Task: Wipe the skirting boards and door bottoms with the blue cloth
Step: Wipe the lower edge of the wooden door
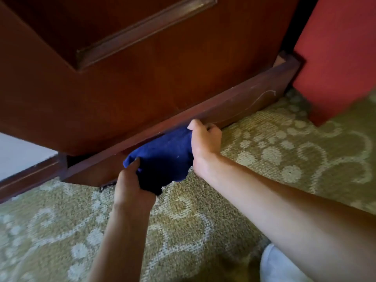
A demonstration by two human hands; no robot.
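Blue cloth gripped by 2 hands | left hand 7 o'clock, right hand 2 o'clock | pressed against skirting board | carpet open at 3 o'clock

I see a green carpet with pale floral swirls covering the floor. The dark wooden skirting board stands on it along its far edge. To the skirting board's right, a red wall meets the carpet.

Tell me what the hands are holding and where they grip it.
Both hold the blue cloth: the left hand grips its lower left end, the right hand its upper right end, against the skirting board.
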